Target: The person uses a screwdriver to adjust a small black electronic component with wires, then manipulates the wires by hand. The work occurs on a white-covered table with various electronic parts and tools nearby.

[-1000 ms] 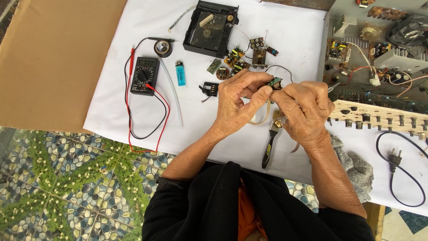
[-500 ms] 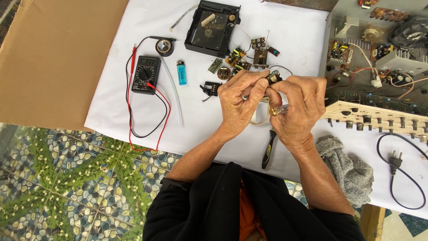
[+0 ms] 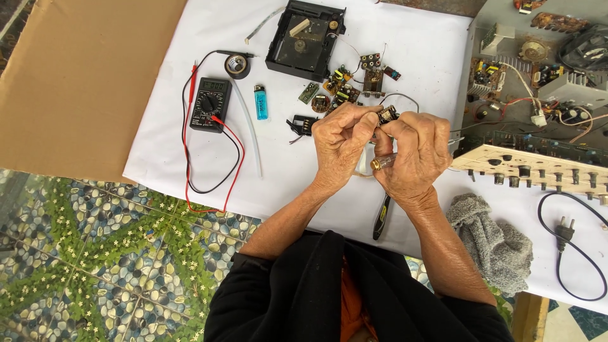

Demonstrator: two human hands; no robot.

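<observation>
Both hands meet over the white sheet (image 3: 405, 50). My left hand (image 3: 341, 144) and my right hand (image 3: 413, 158) pinch a small dark electronic part (image 3: 387, 114) between their fingertips. A thin wire (image 3: 399, 97) loops up from the part. A ring shows on a finger of my right hand. Below the hands lies a black-handled tool (image 3: 382, 217), its upper end hidden under my right hand.
A black multimeter (image 3: 210, 104) with red and black leads lies at left, beside a blue lighter (image 3: 261, 102) and a tape roll (image 3: 237, 64). A black casing (image 3: 305, 38), small circuit boards (image 3: 342, 88), an open amplifier chassis (image 3: 538, 95), a grey rag (image 3: 494, 244) and a plug (image 3: 565, 229) surround the hands.
Both hands have shifted slightly and closed tighter around the small part. The view has moved a little; the tool on the sheet has stayed put.
</observation>
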